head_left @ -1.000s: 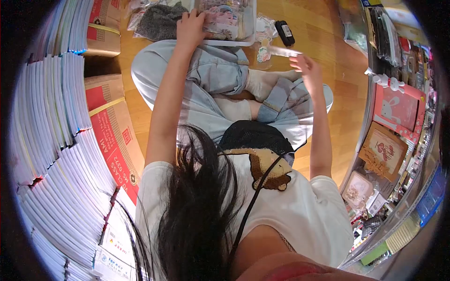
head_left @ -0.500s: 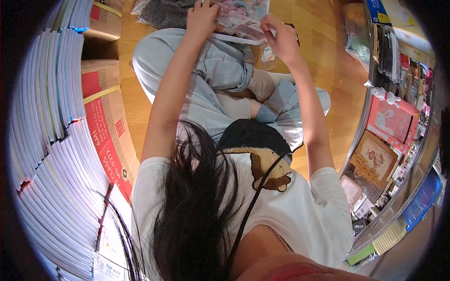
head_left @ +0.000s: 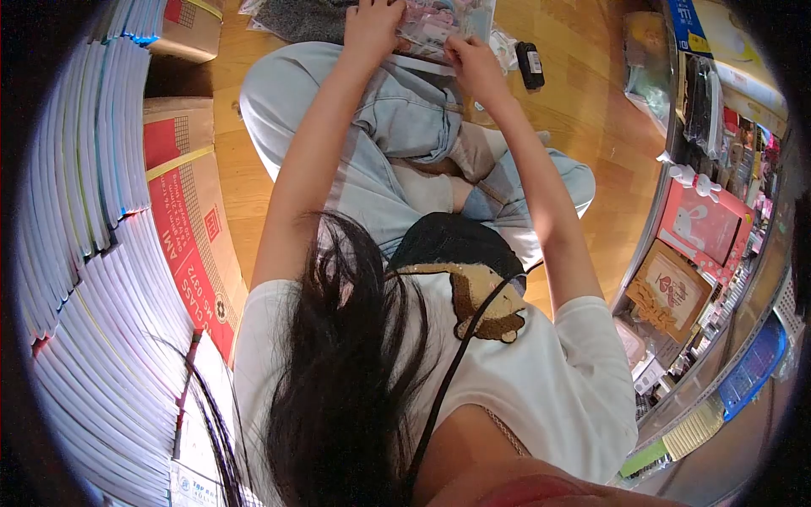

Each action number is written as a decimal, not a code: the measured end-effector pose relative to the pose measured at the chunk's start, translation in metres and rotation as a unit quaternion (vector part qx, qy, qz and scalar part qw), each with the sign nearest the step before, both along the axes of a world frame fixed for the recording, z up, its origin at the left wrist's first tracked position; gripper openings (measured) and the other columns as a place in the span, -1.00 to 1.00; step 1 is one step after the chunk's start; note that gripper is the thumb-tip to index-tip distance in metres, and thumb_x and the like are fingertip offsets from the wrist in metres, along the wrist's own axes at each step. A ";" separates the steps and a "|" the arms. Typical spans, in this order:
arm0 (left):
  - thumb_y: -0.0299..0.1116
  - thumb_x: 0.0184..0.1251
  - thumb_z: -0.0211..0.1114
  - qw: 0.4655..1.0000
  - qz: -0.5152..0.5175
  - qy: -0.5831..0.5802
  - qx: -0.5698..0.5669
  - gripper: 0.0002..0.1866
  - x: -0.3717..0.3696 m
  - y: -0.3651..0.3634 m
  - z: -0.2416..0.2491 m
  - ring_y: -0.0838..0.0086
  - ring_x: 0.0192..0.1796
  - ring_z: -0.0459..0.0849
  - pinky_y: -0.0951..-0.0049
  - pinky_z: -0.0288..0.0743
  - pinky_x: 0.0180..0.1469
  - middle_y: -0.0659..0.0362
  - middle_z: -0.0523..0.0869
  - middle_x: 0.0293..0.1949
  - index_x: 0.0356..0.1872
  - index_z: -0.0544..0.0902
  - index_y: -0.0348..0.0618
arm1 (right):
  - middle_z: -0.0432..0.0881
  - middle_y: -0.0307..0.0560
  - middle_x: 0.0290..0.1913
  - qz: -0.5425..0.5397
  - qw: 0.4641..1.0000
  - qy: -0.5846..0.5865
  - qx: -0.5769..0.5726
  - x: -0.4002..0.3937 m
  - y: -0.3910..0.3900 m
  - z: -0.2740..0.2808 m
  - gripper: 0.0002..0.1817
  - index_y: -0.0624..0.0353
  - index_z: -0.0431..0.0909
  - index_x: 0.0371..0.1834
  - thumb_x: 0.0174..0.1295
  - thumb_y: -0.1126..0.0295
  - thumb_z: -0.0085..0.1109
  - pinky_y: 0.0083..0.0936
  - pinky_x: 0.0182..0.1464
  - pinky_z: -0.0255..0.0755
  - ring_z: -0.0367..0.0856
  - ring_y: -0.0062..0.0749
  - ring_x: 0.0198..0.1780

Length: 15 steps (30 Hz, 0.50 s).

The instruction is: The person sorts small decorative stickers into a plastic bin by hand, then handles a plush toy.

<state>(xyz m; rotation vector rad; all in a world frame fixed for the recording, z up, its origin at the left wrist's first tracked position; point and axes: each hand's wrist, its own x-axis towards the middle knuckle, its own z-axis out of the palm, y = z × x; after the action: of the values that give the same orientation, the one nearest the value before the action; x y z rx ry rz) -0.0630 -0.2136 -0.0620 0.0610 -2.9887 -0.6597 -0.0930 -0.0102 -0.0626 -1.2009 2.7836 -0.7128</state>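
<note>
A clear plastic bag [head_left: 427,27] with small pink and pastel items inside lies in front of my crossed legs, at the top of the view. My left hand [head_left: 372,32] is at its left side, fingers closed on the bag; the fingertips are partly cut off by the view's edge. Thumb and fingers of my right hand [head_left: 473,63] pinch together at the near right edge of the bag. Left of it lies a dark grey fuzzy item [head_left: 300,19], seemingly in plastic. A black object with a white label [head_left: 530,66] rests on the floor to the right.
Tall stacks of thin books [head_left: 101,169] and red-brown cardboard boxes [head_left: 190,220] stand on my left. Along my right runs a shelf with a pink rabbit frame [head_left: 705,221], a brown frame [head_left: 669,287] and packaged goods. A plastic packet [head_left: 646,63] lies beside it.
My right hand has moved left along the bag's edge, uncovering the black labelled object. My left hand has shifted slightly right and stays at the bag.
</note>
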 end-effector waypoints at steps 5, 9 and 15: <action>-0.12 -0.25 0.49 0.997 -0.018 0.047 -0.050 -0.38 0.001 -0.003 -0.019 0.11 0.08 0.43 0.07 0.37 0.03 0.08 0.48 -0.01 -0.04 0.52 0.00 | 0.48 0.12 -0.44 -0.035 0.997 0.037 0.058 0.010 -0.011 0.011 -0.92 0.08 0.42 -0.36 0.08 0.49 0.02 -0.14 -0.32 0.37 0.49 0.09 -0.31; 0.11 -0.25 0.47 0.988 -0.028 0.148 -0.028 -0.30 0.004 -0.012 -0.040 0.13 0.10 0.42 0.04 0.34 0.08 0.12 0.48 0.02 0.02 0.53 0.08 | 0.48 0.13 -0.48 -0.048 0.996 0.070 0.039 0.014 -0.017 0.007 -0.91 0.06 0.44 -0.37 0.03 0.49 0.04 -0.12 -0.33 0.37 0.50 0.08 -0.33; -0.01 -0.27 0.50 0.993 -0.035 0.112 -0.004 -0.49 0.012 -0.005 -0.019 0.17 0.08 0.43 0.06 0.28 0.09 0.15 0.50 -0.10 -0.21 0.58 0.12 | 0.50 0.03 -0.49 -0.042 0.996 0.077 0.033 0.020 -0.015 0.002 -0.91 0.05 0.44 -0.42 0.00 0.50 0.04 -0.14 -0.34 0.37 0.51 -0.01 -0.35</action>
<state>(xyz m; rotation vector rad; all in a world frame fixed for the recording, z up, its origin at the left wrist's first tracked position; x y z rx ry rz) -0.0514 -0.2189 -0.0807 -0.1104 -2.7878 -0.6160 -0.0728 -0.0250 -0.0602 -1.1811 2.9722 -0.5512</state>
